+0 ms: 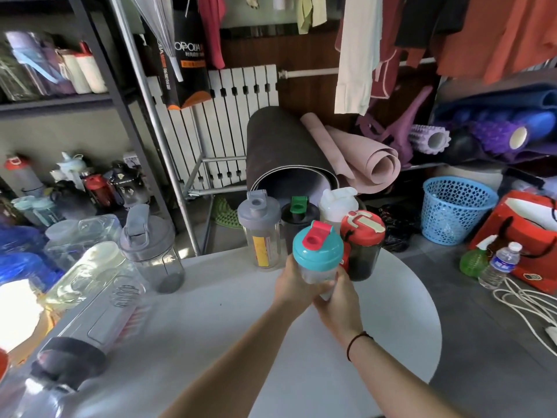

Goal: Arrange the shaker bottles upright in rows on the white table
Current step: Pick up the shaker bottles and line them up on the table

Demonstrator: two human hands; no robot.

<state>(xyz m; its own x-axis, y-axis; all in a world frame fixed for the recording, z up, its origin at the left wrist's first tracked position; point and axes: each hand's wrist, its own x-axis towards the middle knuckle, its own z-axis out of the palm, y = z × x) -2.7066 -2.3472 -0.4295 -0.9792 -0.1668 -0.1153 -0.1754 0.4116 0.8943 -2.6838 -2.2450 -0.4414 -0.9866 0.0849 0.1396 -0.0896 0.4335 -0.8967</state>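
Note:
Both my hands hold a clear shaker bottle with a teal lid and red flip cap, upright over the white table. My left hand wraps its left side, my right hand its lower right. Behind it at the table's far edge stand a grey-lidded clear bottle, a black bottle with a green cap, a white bottle and a dark bottle with a red lid. A grey-lidded bottle stands at the left, near several clear bottles lying on their sides.
Rolled yoga mats lean behind the table. A blue basket, a red bag, a water bottle and white cord sit on the floor at the right. Shelves with bottles stand at the left.

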